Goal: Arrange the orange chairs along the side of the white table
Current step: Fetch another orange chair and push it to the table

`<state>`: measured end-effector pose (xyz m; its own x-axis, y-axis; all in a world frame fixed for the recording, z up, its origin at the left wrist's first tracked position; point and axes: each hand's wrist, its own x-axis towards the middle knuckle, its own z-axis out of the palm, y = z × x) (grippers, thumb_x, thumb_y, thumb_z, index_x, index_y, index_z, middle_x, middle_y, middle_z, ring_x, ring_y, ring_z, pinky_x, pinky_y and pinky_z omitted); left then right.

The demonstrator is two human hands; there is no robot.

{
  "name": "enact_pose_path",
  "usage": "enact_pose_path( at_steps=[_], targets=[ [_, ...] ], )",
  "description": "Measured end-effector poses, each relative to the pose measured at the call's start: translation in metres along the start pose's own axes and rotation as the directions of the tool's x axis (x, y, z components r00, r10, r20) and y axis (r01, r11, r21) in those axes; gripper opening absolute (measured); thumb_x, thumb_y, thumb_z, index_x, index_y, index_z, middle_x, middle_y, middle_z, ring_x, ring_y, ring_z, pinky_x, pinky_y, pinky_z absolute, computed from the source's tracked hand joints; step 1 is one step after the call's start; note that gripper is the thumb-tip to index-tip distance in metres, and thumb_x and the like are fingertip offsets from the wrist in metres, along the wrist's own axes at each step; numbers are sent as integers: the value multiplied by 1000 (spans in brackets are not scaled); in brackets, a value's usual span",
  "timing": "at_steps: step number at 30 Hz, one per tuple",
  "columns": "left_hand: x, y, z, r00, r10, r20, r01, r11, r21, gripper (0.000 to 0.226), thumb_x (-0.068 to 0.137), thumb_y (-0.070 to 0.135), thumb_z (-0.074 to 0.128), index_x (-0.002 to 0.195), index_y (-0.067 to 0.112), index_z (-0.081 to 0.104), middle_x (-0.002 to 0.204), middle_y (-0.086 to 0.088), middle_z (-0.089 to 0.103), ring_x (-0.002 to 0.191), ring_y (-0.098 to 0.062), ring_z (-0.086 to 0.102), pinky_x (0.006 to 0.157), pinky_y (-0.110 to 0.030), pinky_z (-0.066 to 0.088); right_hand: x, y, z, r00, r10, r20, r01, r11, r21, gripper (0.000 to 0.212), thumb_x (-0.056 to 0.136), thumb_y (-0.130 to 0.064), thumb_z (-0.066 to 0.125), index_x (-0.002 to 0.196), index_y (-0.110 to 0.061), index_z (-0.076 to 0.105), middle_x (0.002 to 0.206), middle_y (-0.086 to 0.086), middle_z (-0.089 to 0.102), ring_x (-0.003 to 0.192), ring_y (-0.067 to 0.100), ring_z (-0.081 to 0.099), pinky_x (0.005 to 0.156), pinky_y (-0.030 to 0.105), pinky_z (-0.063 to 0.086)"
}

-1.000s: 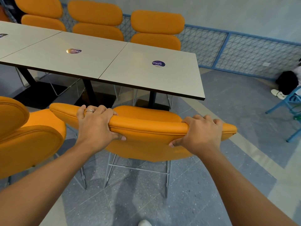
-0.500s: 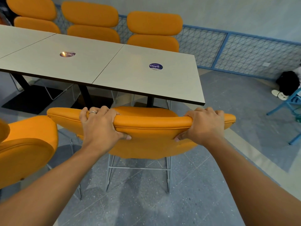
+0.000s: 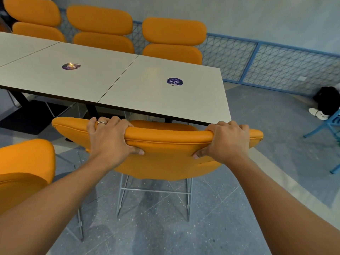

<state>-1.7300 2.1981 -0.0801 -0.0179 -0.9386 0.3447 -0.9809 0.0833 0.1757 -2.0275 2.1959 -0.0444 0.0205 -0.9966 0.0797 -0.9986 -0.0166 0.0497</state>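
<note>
An orange chair (image 3: 165, 159) with thin metal legs stands at the near side of the white table (image 3: 147, 89), its seat partly under the table edge. My left hand (image 3: 108, 137) grips the top of its backrest left of centre, fingers curled over the rim, thumb on the back. My right hand (image 3: 226, 140) grips the same backrest near its right end. A second orange chair (image 3: 24, 172) stands to the left on the near side. Three orange chairs (image 3: 173, 39) line the far side of the table.
A blue mesh railing (image 3: 276, 61) runs along the wall behind the table. A blue chair (image 3: 329, 126) and a dark bag with white shoes (image 3: 327, 102) are at the far right. Grey speckled floor lies around the chair.
The held chair has moved forward toward the table, its seat now partly beneath the edge. Both hands keep the same grip on the backrest.
</note>
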Motion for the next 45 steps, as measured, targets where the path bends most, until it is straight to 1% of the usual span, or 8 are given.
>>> enact_pose_path(
  at_steps=[14,17,26,31,34,39,42,45],
  targets=[
    [72,0,28,999,-10,34,9,1000,29,82,43,80,70,108,32,60,106,1,57,113,-36,47,110,-52,15,71,12,14,999,-17,-50,17,1000,-7,82,48,-93,64,108,-37,65,94,-8,62,96,20,51,87,41,32],
    [81,1,30,999,-22,48,21,999,36,82,45,79,71,111,32,59,109,1,57,117,-36,47,113,-53,10,79,10,13,999,-10,-41,10,1000,-8,81,50,-92,64,109,-37,64,96,-8,62,98,20,51,88,42,32],
    [71,11,30,991,-126,33,126,992,11,86,50,68,79,123,30,53,128,-7,49,135,-33,26,116,-54,-1,78,12,17,997,-23,-68,22,1000,-13,83,50,-93,63,110,-36,63,96,-7,61,98,21,51,87,41,32],
    [58,13,20,988,-129,85,134,990,-50,89,64,59,77,140,33,40,144,-1,38,145,-28,12,117,-54,3,70,14,18,992,-60,-115,62,998,13,83,57,-91,61,120,-36,60,111,-5,62,108,23,50,92,45,31],
    [46,19,7,982,-152,110,167,975,-148,86,69,52,78,142,33,37,150,0,32,146,-26,12,113,-54,16,65,17,15,992,-87,-94,96,991,93,78,67,-86,58,129,-38,56,124,-5,61,119,24,48,100,48,29],
    [21,25,-16,982,-172,84,190,925,-329,61,76,41,76,131,28,52,140,-1,43,132,-23,38,107,-44,35,49,9,7,984,-112,-142,157,917,366,54,84,-65,62,129,-36,60,133,-5,60,127,23,46,109,47,24],
    [-3,24,-33,967,-228,117,255,894,-369,50,80,38,74,125,25,56,132,-1,53,124,-19,47,101,-34,38,27,-12,-1,964,-136,-228,239,821,519,35,87,-50,68,118,-33,68,124,-7,65,121,20,51,104,43,34],
    [-31,19,-48,957,-238,166,285,879,-383,44,83,35,73,122,21,59,127,-1,58,119,-16,52,97,-28,40,6,-36,-11,956,-243,-167,290,671,682,35,89,-43,70,122,-31,66,118,-9,66,107,14,60,92,42,50]
  ],
)
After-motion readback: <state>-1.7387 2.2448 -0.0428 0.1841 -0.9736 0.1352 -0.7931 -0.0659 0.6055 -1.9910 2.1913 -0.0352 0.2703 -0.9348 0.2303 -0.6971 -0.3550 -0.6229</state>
